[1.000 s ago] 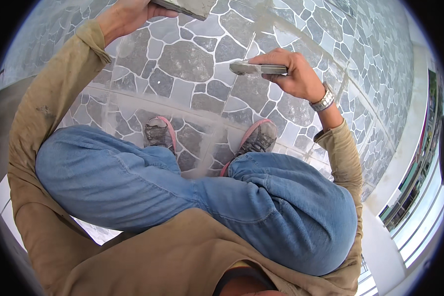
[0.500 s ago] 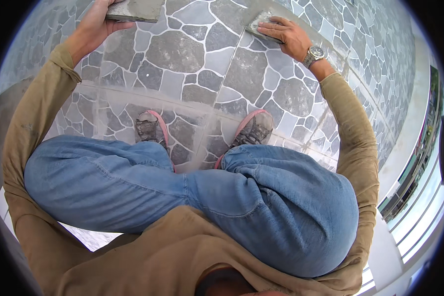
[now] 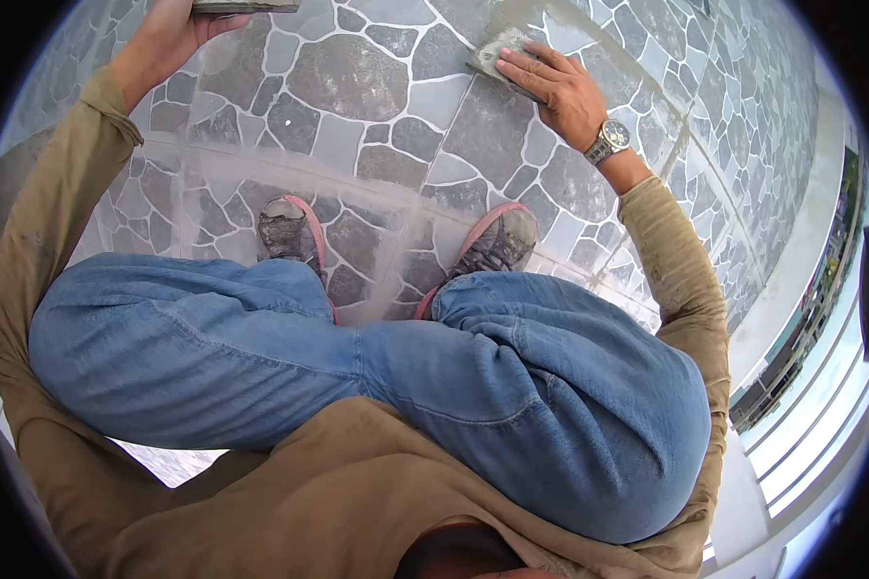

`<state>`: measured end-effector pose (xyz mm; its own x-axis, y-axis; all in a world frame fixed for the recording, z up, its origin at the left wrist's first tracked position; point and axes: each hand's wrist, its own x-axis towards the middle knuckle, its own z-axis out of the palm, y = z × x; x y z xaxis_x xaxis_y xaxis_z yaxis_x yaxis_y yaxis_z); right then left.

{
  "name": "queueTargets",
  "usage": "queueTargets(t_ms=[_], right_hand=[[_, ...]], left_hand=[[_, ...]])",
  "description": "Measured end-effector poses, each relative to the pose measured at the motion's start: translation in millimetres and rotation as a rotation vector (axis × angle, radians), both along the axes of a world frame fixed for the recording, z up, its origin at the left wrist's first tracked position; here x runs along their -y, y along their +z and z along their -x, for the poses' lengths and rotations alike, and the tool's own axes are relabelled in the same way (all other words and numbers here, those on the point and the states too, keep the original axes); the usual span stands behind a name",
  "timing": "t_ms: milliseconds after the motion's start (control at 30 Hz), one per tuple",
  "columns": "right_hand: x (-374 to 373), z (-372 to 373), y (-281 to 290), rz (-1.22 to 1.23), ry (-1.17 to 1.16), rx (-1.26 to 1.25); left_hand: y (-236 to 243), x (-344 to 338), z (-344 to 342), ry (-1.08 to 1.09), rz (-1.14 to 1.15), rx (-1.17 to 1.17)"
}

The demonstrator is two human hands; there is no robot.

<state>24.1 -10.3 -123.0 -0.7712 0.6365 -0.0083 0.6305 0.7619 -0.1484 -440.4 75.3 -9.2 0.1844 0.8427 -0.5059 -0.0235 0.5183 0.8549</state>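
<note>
My left hand (image 3: pixel 169 34) grips a grey flat board (image 3: pixel 246 6) at the top left, cut off by the picture's edge. My right hand (image 3: pixel 560 96) lies over a small grey float-like block (image 3: pixel 490 53), fingers on top of it, holding it against the stone-patterned tile floor (image 3: pixel 348 82). Under that block runs a band of smeared grey grout along a tile joint. A steel wristwatch (image 3: pixel 608 140) is on my right wrist.
My two dusty shoes (image 3: pixel 492 246) with pink soles stand on the tiles below my hands, by whitish smeared joints. At the far right are a pale floor edge (image 3: pixel 792 241) and a railing (image 3: pixel 806 415), with darker things outside beyond it.
My right hand has gone forward from holding the block in the air to pressing it on the floor, then shifted slightly left. My left hand has moved left and forward with the board.
</note>
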Motion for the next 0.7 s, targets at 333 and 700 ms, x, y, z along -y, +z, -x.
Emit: queueTargets(t_ms=[333, 700], right_hand=[[11.8, 30.9, 51.2, 0.190, -0.436, -0.158], [-99.6, 20.1, -12.1, -0.089, -0.446, -0.166]], left_hand=[[14.2, -4.4, 4.1, 0.069, 0.084, 0.019], [1.0, -6.3, -15.1, -0.029, -0.018, -0.027]])
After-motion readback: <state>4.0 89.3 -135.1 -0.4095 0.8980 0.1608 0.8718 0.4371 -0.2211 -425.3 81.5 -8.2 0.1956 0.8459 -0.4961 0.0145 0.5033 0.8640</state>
